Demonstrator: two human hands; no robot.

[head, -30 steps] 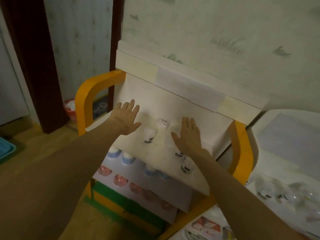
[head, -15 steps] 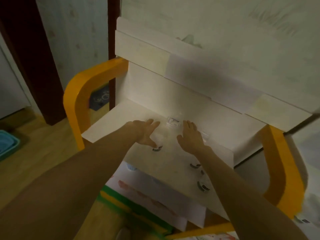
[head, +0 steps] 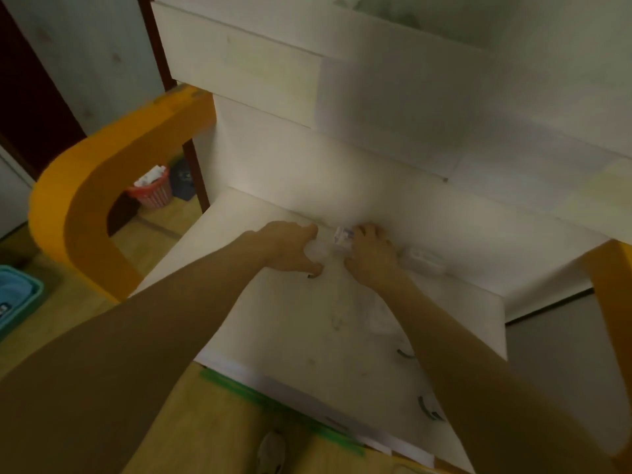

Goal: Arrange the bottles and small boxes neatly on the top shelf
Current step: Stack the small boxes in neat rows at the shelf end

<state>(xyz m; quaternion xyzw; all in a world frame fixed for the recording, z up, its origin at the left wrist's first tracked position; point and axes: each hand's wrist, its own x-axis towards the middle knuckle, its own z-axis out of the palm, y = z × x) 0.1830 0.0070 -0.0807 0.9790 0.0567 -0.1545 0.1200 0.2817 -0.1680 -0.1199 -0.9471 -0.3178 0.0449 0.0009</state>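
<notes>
I look straight down on the white top shelf point(head: 273, 323). My left hand point(head: 290, 249) is curled around a small white bottle point(head: 316, 251) near the shelf's back wall. My right hand point(head: 371, 254) rests beside it with its fingertips on a small clear box point(head: 343, 235) against the back wall. Another clear box point(head: 424, 260) lies just right of my right hand. Two more white bottles point(head: 407, 352) point(head: 429, 410) stand under my right forearm, showing only dark label arcs.
Orange curved side frames point(head: 102, 186) flank the shelf unit left and right. A red basket point(head: 152, 189) and a blue bin point(head: 15, 295) sit on the wooden floor at left. A white backboard point(head: 307, 80) rises behind the shelf against the wall.
The view has moved closer and more overhead. Both hands have closed in toward the back wall, the left now wrapped around the bottle and the right on the clear box.
</notes>
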